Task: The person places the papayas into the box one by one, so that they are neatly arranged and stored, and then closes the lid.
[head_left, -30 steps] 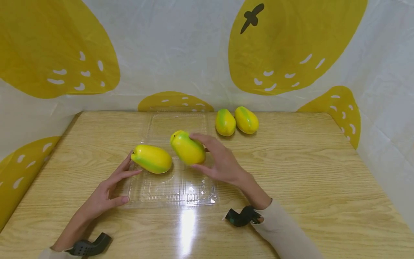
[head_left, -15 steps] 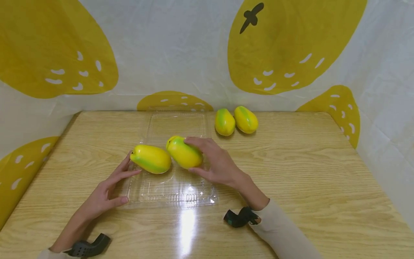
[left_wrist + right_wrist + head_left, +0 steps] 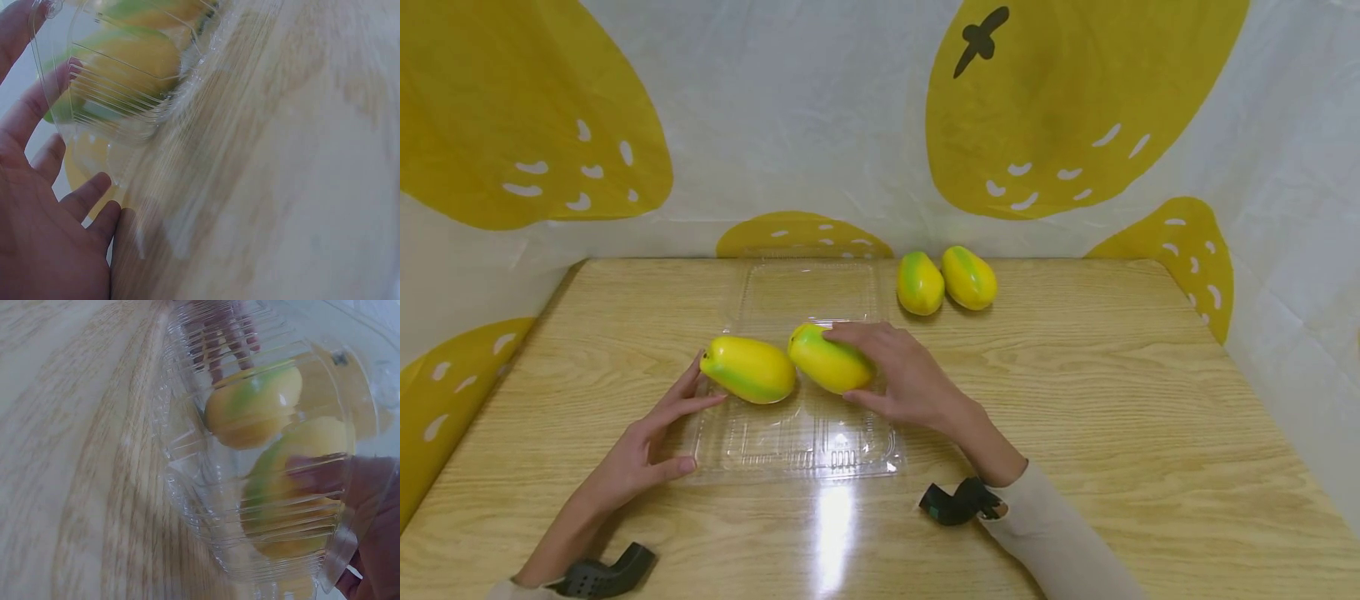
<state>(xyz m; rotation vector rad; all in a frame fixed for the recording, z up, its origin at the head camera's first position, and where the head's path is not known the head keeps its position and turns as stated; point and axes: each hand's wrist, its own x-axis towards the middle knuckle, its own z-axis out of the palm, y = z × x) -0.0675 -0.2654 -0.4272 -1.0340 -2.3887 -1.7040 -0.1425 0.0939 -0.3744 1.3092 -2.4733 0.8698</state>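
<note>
A clear plastic clamshell box (image 3: 767,446) lies on the table with its lid (image 3: 808,287) folded back toward the far edge. A yellow-green papaya (image 3: 751,369) rests on its side within the box's left half. My right hand (image 3: 913,379) holds a second papaya (image 3: 829,360) beside it, thumb on the near side and fingers over the top. The right wrist view shows both fruits through the ribbed clear wall. My left hand (image 3: 638,450) has its fingers spread along the box's left side. In the left wrist view, the fingers (image 3: 31,115) lie against or near the clear wall.
Two more papayas, one on the left (image 3: 921,285) and one on the right (image 3: 970,279), sit side by side near the table's far edge. Behind the wooden table (image 3: 1097,400) hangs a white cloth (image 3: 805,108) with yellow fruit prints.
The papaya in my right hand has gone down and slightly left into the box, beside the first one. My left hand and the other papayas stay put.
</note>
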